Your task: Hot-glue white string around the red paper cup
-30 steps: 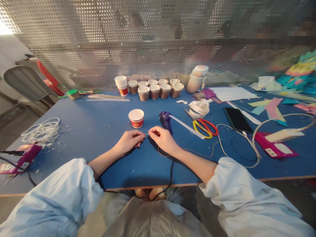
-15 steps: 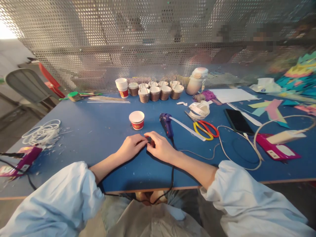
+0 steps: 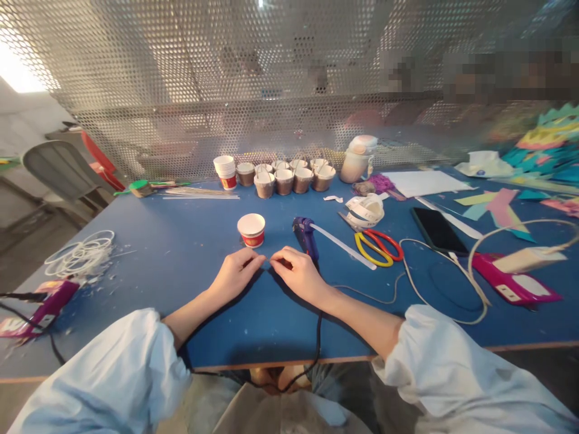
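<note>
Over the blue table, my left hand [image 3: 236, 272] and my right hand [image 3: 298, 274] meet almost fingertip to fingertip, each in a pinch. Whatever lies between the fingers is too small to make out. Just beyond my left fingers stands a red and white paper cup [image 3: 251, 230], upright. A dark blue glue gun [image 3: 306, 236] lies behind my right hand, with a long white glue stick [image 3: 344, 246] coming out of its back. Its black cord passes under my right wrist to the table's front edge.
Brown-wrapped cups [image 3: 284, 182] with handles and stacked paper cups [image 3: 225, 173] line the back. To the right lie scissors [image 3: 384, 248], a paper roll [image 3: 365, 211], a phone [image 3: 438, 231] and a pink power strip [image 3: 515, 280]. White cord coils [image 3: 79, 256] lie at left.
My fingertips have drawn slightly apart, both hands still pinched. The whole view has tilted a little, so things sit lower in the picture.
</note>
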`<act>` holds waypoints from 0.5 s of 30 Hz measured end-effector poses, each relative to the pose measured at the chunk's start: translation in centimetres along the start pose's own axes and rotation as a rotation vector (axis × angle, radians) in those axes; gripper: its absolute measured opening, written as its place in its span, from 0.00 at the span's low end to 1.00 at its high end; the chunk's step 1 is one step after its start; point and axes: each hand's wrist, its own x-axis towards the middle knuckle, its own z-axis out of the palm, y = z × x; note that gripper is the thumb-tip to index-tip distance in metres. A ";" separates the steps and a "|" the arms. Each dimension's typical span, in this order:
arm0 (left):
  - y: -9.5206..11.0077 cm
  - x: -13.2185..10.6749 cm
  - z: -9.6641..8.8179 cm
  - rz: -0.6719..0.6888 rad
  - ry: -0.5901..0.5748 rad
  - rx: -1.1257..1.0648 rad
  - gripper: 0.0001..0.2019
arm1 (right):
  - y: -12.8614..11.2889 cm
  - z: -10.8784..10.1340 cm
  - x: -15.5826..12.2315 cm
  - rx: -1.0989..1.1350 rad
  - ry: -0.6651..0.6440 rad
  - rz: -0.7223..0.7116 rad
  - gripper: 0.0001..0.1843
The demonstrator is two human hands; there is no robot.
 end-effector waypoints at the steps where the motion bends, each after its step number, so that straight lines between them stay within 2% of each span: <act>1: 0.0 0.2 -0.2 0.039 0.064 0.031 0.11 | 0.0 0.0 0.1 0.003 0.017 0.021 0.05; 3: 0.0 0.7 -0.5 0.116 0.183 0.104 0.09 | 0.1 0.0 0.3 -0.004 0.030 0.053 0.05; 5: -0.4 1.4 -0.4 0.152 0.242 0.176 0.11 | 0.3 0.1 0.4 -0.030 0.006 0.075 0.05; 10: -1.8 2.8 0.1 0.137 0.189 0.252 0.16 | 0.6 0.6 0.2 -0.119 -0.067 0.064 0.05; 15: -1.7 2.6 -0.7 0.088 0.281 0.125 0.09 | 0.5 0.5 0.0 -0.113 -0.051 0.014 0.05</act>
